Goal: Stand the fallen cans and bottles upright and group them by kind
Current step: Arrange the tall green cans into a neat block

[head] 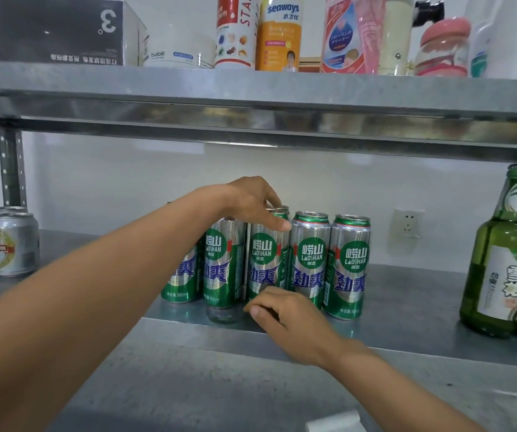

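Five tall green cans (310,257) stand upright in a tight cluster on the metal shelf (407,294), near its front edge. Four form a row with their labels facing out, and one stands behind at the left end, half hidden.

The left hand (251,204) reaches in from the left, over the cluster. It holds the middle can (268,260) by its top: the fingers curl over the rim and the thumb presses the upper side. This can stands straight, touching the can on its right and just beside the one on its left.

The right hand (288,319) comes from the lower right and sits low at the foot of the same can. Its fingers are curled and its thumb points left along the shelf. The knuckles hide the can's base, so I cannot tell whether this hand grips the can or only rests against it.

Well apart on the left, a group of short silver cans (10,244) stands upright. At the far right, green bottles (497,269) with white labels stand together, also upright. A wall socket (408,226) shows between the green cans and the bottles. The upper shelf (251,98) carries a dark box (51,26) and several cleaning bottles (279,35).
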